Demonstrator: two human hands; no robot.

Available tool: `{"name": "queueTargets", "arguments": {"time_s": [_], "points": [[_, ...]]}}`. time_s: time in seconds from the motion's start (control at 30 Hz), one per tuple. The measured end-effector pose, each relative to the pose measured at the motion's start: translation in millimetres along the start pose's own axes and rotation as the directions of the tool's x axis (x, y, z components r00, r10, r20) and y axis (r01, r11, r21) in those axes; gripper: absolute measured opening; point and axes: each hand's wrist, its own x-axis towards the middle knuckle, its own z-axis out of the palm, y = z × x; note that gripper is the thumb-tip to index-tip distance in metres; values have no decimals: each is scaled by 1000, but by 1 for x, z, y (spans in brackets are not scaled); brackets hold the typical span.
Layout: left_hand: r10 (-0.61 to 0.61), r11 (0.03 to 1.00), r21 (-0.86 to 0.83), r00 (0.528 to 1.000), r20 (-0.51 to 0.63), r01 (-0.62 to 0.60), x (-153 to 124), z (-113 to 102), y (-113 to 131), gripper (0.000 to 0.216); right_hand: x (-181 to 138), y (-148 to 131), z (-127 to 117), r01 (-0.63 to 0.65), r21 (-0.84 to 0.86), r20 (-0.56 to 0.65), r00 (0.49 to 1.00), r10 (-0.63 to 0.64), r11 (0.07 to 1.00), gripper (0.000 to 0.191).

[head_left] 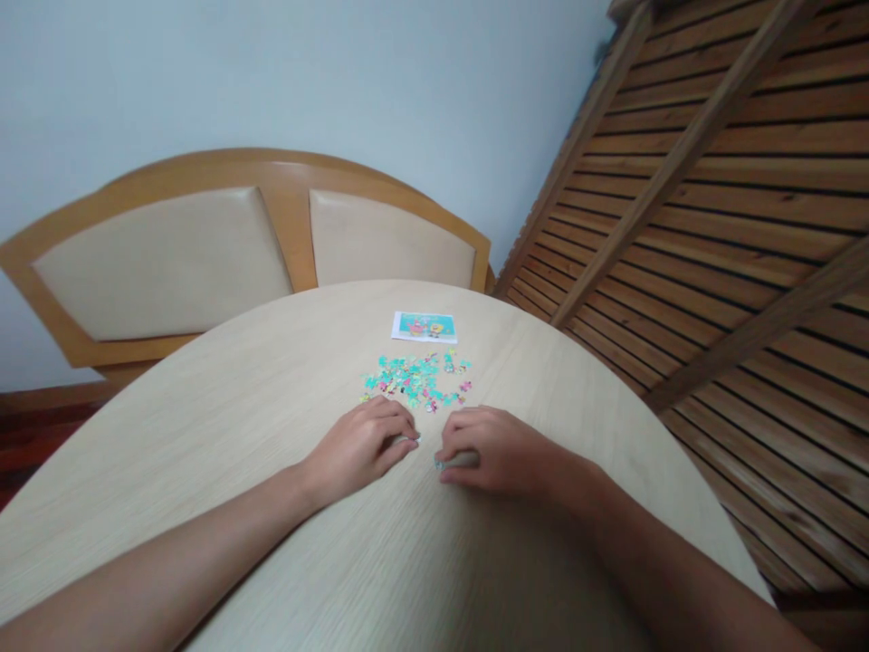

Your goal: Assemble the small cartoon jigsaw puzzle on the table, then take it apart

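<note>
Several small teal, pink and yellow puzzle pieces (417,378) lie scattered on a round light-wood table (272,380). Behind them lies a small printed picture card (424,326). My left hand (363,446) rests palm-down on the table just in front of the pieces, fingers curled. My right hand (492,450) lies beside it, also curled, fingertips pointing toward the left hand. Something small and pale shows at the fingertips of each hand; whether either hand grips it is unclear.
Two wooden chairs with cream padded backs (169,263) stand against the table's far edge before a pale wall. A slatted wooden panel (712,208) leans at the right, close to the table's right edge.
</note>
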Motion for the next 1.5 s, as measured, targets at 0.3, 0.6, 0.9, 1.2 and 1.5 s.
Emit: {"name": "queueTargets", "arguments": {"time_s": [0.3, 0.6, 0.9, 1.2, 1.5], "points": [[-8, 999, -45, 1000, 15, 9, -2, 1, -2, 14, 5, 20, 7, -59, 141, -176, 981, 83, 988, 14], [-83, 995, -49, 996, 10, 84, -2, -1, 0, 13, 10, 21, 17, -100, 231, -228, 961, 154, 968, 19], [-116, 990, -77, 993, -9, 115, -2, 2, -1, 13, 15, 18, 24, -43, 317, -292, 946, 140, 948, 12], [-139, 990, -37, 990, -38, 137, -1, 2, -4, 11, 12, 9, 19, 53, 226, -239, 971, 2, 973, 8], [-89, 994, -70, 996, -9, 88, -2, 2, -5, 13, 11, 2, 17, 127, 132, -186, 977, -101, 983, 10]]}}
